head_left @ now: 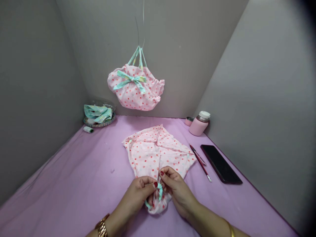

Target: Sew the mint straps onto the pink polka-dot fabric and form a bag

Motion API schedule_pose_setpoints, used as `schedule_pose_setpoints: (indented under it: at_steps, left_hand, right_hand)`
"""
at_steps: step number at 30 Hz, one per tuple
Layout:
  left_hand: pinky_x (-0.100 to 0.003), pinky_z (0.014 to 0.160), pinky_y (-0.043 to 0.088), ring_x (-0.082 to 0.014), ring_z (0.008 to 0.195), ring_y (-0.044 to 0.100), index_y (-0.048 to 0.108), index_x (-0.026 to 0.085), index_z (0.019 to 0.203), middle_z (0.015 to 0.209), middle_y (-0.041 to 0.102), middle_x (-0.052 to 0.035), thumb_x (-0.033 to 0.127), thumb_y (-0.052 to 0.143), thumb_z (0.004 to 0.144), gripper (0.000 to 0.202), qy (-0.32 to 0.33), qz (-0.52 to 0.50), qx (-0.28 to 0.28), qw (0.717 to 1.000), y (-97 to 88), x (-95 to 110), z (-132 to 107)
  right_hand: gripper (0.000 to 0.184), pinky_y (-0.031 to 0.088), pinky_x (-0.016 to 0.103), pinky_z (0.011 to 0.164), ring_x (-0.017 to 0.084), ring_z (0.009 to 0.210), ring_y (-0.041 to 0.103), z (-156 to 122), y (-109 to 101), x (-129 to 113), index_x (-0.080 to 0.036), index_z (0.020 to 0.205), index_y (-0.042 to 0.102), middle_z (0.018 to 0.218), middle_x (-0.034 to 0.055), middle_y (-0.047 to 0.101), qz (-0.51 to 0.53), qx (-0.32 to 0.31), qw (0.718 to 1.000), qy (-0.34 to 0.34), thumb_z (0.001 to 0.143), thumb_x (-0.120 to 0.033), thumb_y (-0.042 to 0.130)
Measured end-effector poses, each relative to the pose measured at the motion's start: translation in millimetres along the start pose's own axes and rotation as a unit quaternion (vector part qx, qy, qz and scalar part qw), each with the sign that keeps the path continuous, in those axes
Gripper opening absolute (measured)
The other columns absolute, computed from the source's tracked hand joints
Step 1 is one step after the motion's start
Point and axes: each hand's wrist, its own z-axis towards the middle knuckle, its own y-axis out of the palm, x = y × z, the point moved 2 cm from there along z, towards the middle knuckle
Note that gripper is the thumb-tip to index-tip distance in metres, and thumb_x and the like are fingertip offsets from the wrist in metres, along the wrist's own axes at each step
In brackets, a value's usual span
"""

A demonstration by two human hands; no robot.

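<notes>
A pink cotton piece (145, 159) with red dots lies spread on the table, its near end bunched up between my hands. My left hand (138, 196) is closed, pinching a narrow mint-green fabric strip (160, 191) at that gathered end. Thin pale threads seem to show beside the strip. Close by on the right, my right hand (178, 192) has thumb and forefinger pressed together over the cloth. What sits between those fingertips is too small to tell. The lower fingers of both hands are partly hidden by the cloth.
A dotted pink bag (138, 95) with a mint bow hangs at the back. A tray (100, 124) of mint fabric and a thread spool (88, 129) are back left. On the right are a pink bottle (198, 126), its cap (189, 121), a pencil (202, 166) and a phone (221, 163).
</notes>
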Motion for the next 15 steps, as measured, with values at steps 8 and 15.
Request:
schedule_pose_setpoints:
  at_steps: [8,15]
  left_hand:
    - [-0.018,0.039,0.029,-0.0045,0.035,0.039,0.06,0.011,0.061,0.048,0.056,0.001,0.033,0.065,0.064,0.023,-0.014,0.004,0.008,1.0,0.6,0.1,-2.2]
    - [-0.019,0.04,0.028,-0.0052,0.035,0.04,0.056,0.013,0.058,0.045,0.056,0.001,0.03,0.062,0.061,0.018,-0.038,0.025,0.017,0.999,0.6,3.4,-4.7]
  right_hand:
    - [0.034,0.038,0.018,0.054,0.008,0.054,0.051,3.8,-3.8,-7.0,-0.019,0.076,0.047,0.062,-0.004,0.057,0.093,0.0,0.995,0.027,0.061,-0.031,0.075]
    - [0.035,0.033,0.02,0.041,0.007,0.04,0.034,18.6,-20.6,-49.6,-0.022,0.074,0.04,0.052,-0.008,0.034,-0.215,0.055,0.964,-0.145,0.071,-0.054,0.054]
